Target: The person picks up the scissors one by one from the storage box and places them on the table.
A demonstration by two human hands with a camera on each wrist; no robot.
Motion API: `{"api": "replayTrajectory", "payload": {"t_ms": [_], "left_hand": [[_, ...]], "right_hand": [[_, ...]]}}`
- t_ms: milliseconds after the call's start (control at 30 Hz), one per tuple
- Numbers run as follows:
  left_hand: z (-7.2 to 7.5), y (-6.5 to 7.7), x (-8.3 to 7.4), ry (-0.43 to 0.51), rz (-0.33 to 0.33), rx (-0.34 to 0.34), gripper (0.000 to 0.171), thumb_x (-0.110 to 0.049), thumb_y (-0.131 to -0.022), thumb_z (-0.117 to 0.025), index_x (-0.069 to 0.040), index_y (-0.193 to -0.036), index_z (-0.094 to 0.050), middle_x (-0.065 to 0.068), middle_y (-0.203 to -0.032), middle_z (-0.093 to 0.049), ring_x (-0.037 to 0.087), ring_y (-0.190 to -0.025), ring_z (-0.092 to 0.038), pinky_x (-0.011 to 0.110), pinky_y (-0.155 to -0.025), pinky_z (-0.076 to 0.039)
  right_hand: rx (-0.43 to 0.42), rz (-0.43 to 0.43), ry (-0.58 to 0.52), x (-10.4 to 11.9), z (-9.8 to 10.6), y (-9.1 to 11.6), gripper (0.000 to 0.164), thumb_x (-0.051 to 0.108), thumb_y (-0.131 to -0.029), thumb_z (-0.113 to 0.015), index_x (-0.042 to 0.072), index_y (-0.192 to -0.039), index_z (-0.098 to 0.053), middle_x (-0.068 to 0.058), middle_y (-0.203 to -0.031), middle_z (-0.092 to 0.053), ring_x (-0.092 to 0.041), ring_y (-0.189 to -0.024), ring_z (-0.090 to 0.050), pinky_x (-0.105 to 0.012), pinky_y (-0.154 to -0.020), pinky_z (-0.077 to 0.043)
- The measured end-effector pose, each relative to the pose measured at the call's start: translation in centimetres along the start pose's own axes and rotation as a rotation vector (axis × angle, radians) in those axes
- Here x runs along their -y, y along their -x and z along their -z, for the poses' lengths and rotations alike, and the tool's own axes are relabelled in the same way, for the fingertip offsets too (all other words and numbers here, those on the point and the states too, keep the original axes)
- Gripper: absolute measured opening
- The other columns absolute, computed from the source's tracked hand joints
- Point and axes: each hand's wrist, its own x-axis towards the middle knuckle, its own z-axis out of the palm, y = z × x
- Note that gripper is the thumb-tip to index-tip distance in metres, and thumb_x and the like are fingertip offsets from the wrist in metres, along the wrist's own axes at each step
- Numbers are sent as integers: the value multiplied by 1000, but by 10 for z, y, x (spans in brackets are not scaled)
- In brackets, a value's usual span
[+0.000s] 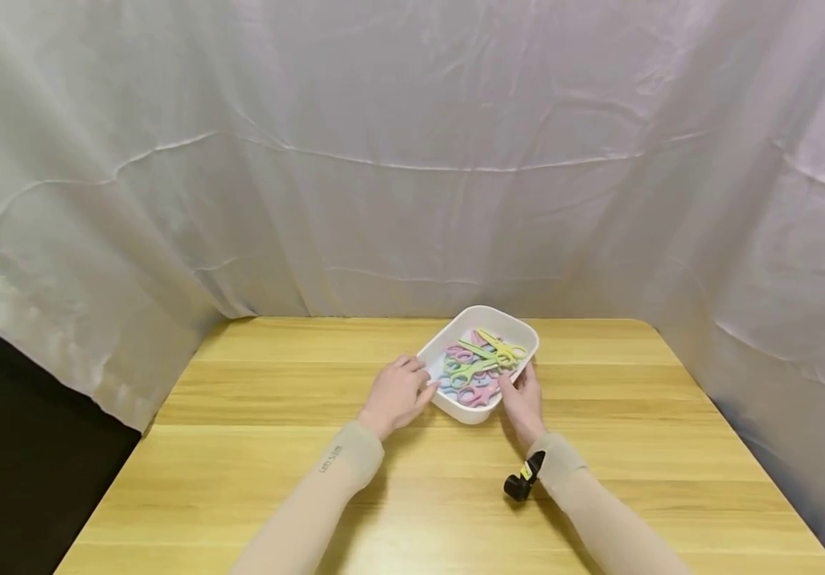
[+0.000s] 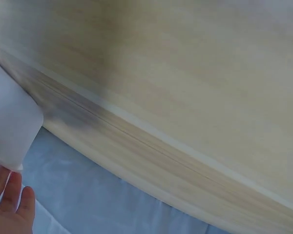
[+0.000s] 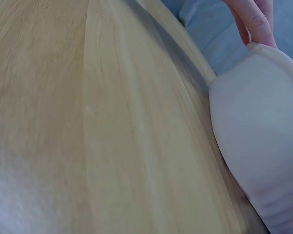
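A white plastic bin (image 1: 466, 414) stands tilted or turned at an angle near the back of the table, full of children's scissors. Yellow scissors (image 1: 502, 349) lie on top, with green scissors (image 1: 480, 352) and pink scissors (image 1: 482, 394) among blue ones. My left hand (image 1: 398, 393) grips the bin's left rim. On the opposite side my right hand (image 1: 525, 406) holds the rim, its thumb over the edge. In the left wrist view, fingertips (image 2: 11, 187) meet the rim of the bin (image 2: 12, 117). The right wrist view shows fingers (image 3: 258, 22) at the bin's rim (image 3: 259, 112).
The wooden table (image 1: 261, 447) spreads around the bin, its back edge just behind it. Grey curtains (image 1: 412, 216) hang at the back and sides. A black camera (image 1: 517, 487) sticks out from the right wrist. Dark cloth (image 1: 17, 455) lies beyond the left edge.
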Motion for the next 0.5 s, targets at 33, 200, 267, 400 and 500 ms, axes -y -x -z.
{"api": "replayTrajectory", "payload": {"t_ms": [33,200,267,400,500], "left_hand": [[1,1,1,9,0,-5,35,-38,-101,-54,-11,-109,-75,7,-123,-73,24,-120,-63,37,-109,-48],[9,9,8,96,35,-21,28,-32,-99,-59,-10,-107,-75,5,-111,-76,21,-107,-63,36,-98,-53],[12,12,12,126,54,-29,26,-30,-98,-60,-10,-106,-76,4,-109,-76,20,-105,-62,36,-95,-54],[16,20,20,173,110,-36,24,-28,-98,-61,-12,-106,-76,5,-112,-76,21,-108,-62,38,-95,-55],[19,25,25,227,160,-43,24,-26,-99,-60,-11,-109,-76,6,-116,-75,23,-113,-63,41,-99,-54]], "right_hand": [[3,1,11,0,0,0,78,5,-100,-46,17,-164,-4,-10,-170,-15,-28,-156,-24,-38,-125,-29],[30,-4,31,2,-7,3,75,6,-100,-47,14,-163,-7,-13,-169,-17,-31,-155,-26,-36,-122,-32],[48,-9,33,2,-11,5,75,5,-100,-46,13,-163,-8,-14,-169,-17,-32,-154,-26,-36,-121,-33],[67,-8,86,1,-19,9,71,8,-100,-47,10,-162,-13,-16,-168,-20,-33,-154,-28,-38,-122,-32],[80,-19,106,1,-25,12,69,9,-100,-48,8,-162,-16,-17,-167,-22,-33,-153,-29,-40,-124,-31]]}}
